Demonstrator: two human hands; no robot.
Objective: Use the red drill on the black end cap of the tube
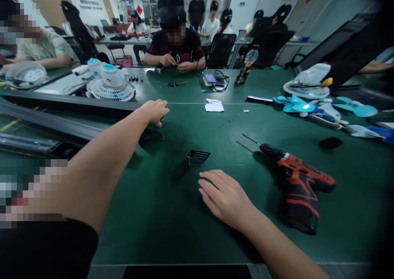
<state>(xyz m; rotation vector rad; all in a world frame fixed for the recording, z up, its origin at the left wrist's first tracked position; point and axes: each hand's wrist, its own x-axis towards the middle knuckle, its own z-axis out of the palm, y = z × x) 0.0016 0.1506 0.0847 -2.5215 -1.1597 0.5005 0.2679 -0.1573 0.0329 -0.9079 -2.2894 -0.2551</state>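
Observation:
My left hand (156, 110) reaches far forward over the green table (172, 213), its fingers curled down at the end of a long black rail (70, 103); whether it grips anything is unclear. A black slotted part (151, 134) lies just below that hand. My right hand (224, 197) rests flat on the table, palm down, fingers together, holding nothing. A second small black slotted part (198, 156) stands just beyond its fingertips. A red and black cordless screwdriver (295, 179) lies to the right of my right hand, bit pointing away to the left.
Small white desk fans (112, 84) stand at the back left, blue fan blades (303, 106) and white fan parts at the right. Paper scraps (214, 105), a bottle (246, 67) and a cabled device (214, 79) lie mid-table. A person (175, 45) works opposite; others sit around.

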